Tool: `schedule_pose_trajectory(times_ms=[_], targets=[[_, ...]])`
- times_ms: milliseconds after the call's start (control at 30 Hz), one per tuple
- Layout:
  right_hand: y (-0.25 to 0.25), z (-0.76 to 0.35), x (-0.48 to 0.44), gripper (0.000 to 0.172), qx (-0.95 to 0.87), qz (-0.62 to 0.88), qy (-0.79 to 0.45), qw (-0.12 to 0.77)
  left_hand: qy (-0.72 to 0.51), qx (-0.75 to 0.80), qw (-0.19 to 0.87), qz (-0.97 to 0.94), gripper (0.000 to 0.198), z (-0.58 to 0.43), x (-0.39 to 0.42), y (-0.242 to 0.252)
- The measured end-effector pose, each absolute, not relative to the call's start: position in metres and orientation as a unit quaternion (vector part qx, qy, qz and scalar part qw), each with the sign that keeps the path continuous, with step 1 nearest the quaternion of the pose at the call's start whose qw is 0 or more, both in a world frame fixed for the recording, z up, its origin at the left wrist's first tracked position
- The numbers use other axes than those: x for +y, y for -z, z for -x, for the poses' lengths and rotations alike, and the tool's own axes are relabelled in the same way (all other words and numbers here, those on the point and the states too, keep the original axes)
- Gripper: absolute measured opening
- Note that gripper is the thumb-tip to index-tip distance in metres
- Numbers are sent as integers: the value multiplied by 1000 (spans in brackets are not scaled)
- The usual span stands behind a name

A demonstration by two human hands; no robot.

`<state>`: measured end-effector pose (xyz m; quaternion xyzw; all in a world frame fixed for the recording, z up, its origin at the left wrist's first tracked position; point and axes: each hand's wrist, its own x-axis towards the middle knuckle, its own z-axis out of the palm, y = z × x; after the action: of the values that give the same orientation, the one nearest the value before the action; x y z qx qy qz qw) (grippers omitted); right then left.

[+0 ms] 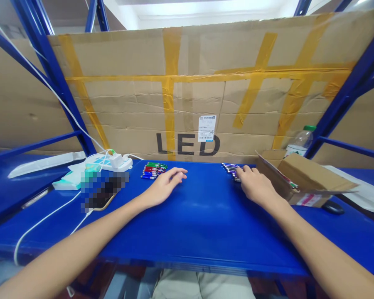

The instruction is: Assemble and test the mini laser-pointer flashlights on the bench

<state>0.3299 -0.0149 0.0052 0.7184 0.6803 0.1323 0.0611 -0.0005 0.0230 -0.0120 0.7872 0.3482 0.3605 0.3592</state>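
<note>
- The dark slim rods (227, 167), possibly pens, lay in a row on the blue counter (199, 232), left of the open cardboard box (319, 172).
- Right grip (256, 185): fingers bent down over the near end of the row; could not tell whether it had closed on a rod.
- Left grip (162, 186): loosely open, nothing seen in it, just beside the clustered coloured rods (150, 170).
- Handling (judged): light and stiff; shiny barrels probably a little slippery and apt to roll; not notably fragile.
- Hold (judged): thumb and forefinger across mid-barrel, one rod at a time, since neighbours lay close enough to be nudged.
</note>
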Motion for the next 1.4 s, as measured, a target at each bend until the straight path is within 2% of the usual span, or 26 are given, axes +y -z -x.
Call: schedule_pose_trajectory(times_ms=[100,200,300,333,800,1400], targets=[[-2,-328,-14,39,680,-723,-109,54,-263,342,171,-886,39,6,22,13],[-1,-324,-14,35,691,-715,-99,40,-146,382,-7,-912,33,15,29,10],[-2,-317,-16,29,704,-705,-83,27,-1,500,-164,-850,39,29,39,4],[-2,-315,-16,28,708,-702,-75,26,12,526,-175,-832,43,34,42,3],[6,-307,-16,25,734,-678,-28,22,80,651,-166,-737,53,59,49,-2],[5,-303,-18,25,725,-688,-19,9,104,642,-120,-750,52,67,40,-20]])
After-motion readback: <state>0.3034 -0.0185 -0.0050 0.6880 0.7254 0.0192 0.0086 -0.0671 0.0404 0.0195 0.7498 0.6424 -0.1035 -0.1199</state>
